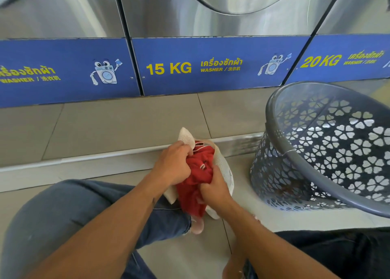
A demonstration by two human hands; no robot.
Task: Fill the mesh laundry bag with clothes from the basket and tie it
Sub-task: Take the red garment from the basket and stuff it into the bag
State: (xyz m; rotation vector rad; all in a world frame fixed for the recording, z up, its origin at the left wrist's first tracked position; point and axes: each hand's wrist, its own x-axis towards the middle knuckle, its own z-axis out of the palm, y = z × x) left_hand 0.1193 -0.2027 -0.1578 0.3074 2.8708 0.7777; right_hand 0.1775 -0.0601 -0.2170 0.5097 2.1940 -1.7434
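So far: filling stage, no tie made. Washers (211, 67) stand behind. The basket (276, 130) is tipped on the floor (126, 126) at right; the inside that shows looks bare, and a dark patch low down cannot be identified. The mesh bag (223, 164) lies between both hands, mouth open, with a red garment (198, 177) partly in and bulging out. Left hand (173, 164): fingers curled, pinching the bag's rim. Right hand (213, 188): fingers curled into the red cloth at the mouth. The cord (198, 146) is loose. Left to do, by my reading: push the garment in, then tie.

Basket (283, 144) crowds right; bare floor (116, 128) left; washers (211, 67) ahead.
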